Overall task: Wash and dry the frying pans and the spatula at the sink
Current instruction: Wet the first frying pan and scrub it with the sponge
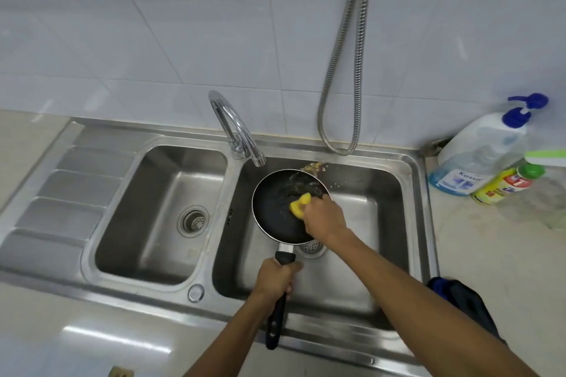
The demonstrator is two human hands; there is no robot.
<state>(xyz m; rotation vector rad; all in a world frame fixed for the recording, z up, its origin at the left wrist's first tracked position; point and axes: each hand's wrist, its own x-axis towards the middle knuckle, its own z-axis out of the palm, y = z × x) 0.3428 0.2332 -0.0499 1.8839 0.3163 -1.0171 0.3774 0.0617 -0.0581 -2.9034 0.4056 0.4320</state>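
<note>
A small black frying pan (pixel 274 208) is held over the right basin of the steel double sink (pixel 410 180), under the tap spout. My left hand (pixel 275 280) grips its black handle, whose end sticks out below my fist. My right hand (pixel 324 217) holds a yellow sponge (pixel 299 206) against the pan's inside, on its right part. Water and brownish drops splash off the pan's far rim. No spatula and no second pan are in view.
The chrome tap (pixel 234 128) arches over the divider between the basins. A metal shower hose (pixel 343 70) hangs on the tiled wall. Soap bottles (pixel 477 159) stand on the right counter. A dark cloth (pixel 468 300) lies at the sink's right front corner. The left basin (pixel 159 214) holds nothing.
</note>
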